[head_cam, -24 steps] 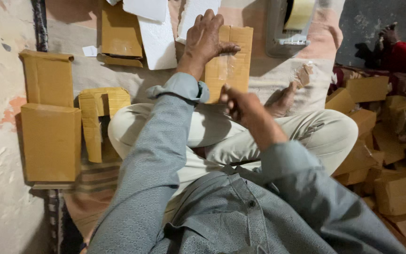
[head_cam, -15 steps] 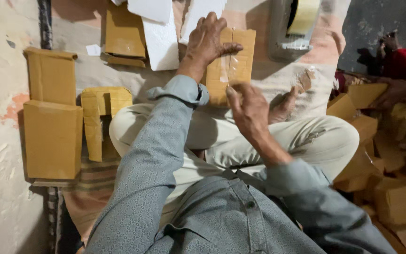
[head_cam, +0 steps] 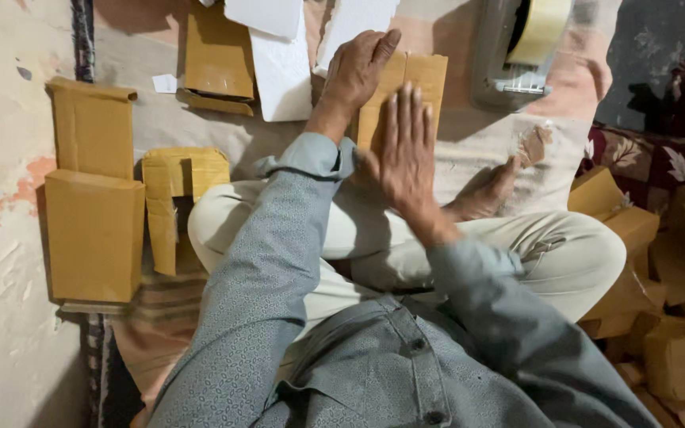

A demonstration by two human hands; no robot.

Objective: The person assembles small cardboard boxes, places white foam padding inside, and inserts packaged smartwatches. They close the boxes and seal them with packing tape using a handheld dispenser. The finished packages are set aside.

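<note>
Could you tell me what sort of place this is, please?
Probably a small floor-level packing workshop. The person sits cross-legged, left hand pressing a brown cardboard packet, beside a tape dispenser, with a heap of brown boxes alongside and folded packets by the wall.

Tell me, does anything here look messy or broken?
Yes. The brown cardboard piece beside the person's knee lies crumpled and half folded, unlike the two flat brown packets left of it. Brown boxes on the right sit in a jumbled heap.
</note>
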